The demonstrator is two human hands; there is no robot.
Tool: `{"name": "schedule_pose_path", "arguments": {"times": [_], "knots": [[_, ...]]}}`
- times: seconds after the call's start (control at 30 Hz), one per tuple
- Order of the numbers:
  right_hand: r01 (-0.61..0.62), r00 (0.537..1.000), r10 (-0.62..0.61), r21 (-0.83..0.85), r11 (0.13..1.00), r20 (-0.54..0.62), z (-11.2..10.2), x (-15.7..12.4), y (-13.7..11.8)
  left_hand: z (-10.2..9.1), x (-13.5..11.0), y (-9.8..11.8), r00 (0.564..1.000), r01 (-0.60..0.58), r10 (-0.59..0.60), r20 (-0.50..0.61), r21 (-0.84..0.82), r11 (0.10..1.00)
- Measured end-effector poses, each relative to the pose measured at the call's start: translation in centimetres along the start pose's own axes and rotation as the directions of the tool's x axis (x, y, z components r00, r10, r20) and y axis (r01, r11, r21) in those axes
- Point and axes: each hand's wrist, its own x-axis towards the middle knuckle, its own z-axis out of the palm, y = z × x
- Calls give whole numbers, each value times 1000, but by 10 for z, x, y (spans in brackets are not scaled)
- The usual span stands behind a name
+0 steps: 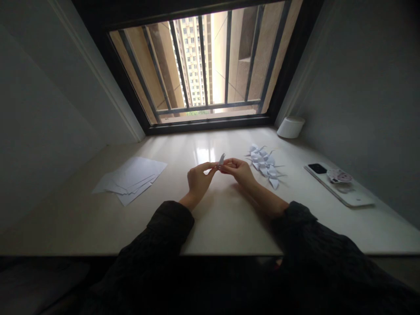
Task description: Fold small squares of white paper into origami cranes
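Between my two hands, above the middle of the sill, is a small piece of folded white paper, its narrow points sticking up. My left hand pinches its lower left side between thumb and fingers. From the other side my right hand grips it too, fingertips meeting those of the left. The fingers cover the lower part of the paper. Just right of my right hand lies a cluster of several folded white paper cranes. A fanned stack of white paper sheets rests to the left of my hands.
A pale, glossy window sill serves as the work surface. On the right lies a white phone with a round grip on its back. A white cup-like object stands in the back right corner, near the dark-framed, barred window.
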Motion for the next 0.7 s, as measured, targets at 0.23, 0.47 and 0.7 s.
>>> {"name": "schedule_pose_path", "arguments": {"times": [0.23,0.47,0.7], "knots": [[-13,1000,12,22,1000,22,-2,1,-1,0,-1,1,999,-46,46,18,15,999],[116,993,-116,10,993,13,-3,4,0,-2,-1,7,992,-86,102,78,-184,979],[126,984,-119,-52,991,130,-4,7,4,2,-2,5,999,-44,49,5,-341,939]]}}
